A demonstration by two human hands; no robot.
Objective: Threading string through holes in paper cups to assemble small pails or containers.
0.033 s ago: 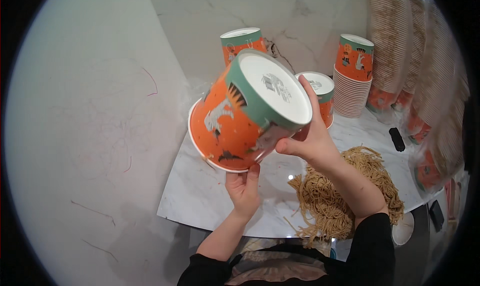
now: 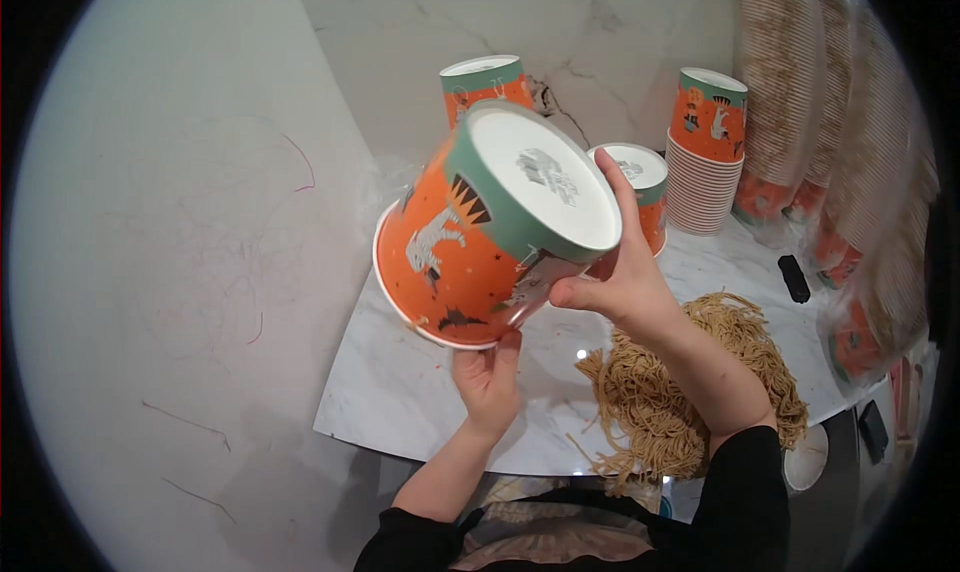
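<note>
Between my hands, above the table, is a large orange paper tub (image 2: 440, 237) with a green band and animal prints. It is tilted, its white base facing up and to the right, its rim low on the left. My left hand (image 2: 488, 382) pinches the lower rim from below. Along the right side, near the base, my right hand (image 2: 625, 277) grips the tub, thumb in front; some of its fingers are hidden behind it. Beneath my right forearm lies a heap of tan cord-like strands (image 2: 655, 412).
Behind stand upside-down tubs, one at the back (image 2: 482, 80) and another behind my right hand (image 2: 640, 167). A nested tub stack (image 2: 705, 177) stands further right, beside bagged tub stacks (image 2: 785, 82). A black object (image 2: 793, 279) lies on the marble table (image 2: 390, 382). A marked white wall (image 2: 220, 272) borders the left.
The tub has turned slightly in my hands, its printed animal shifting a little left and down. Both hands keep nearly the same places.
</note>
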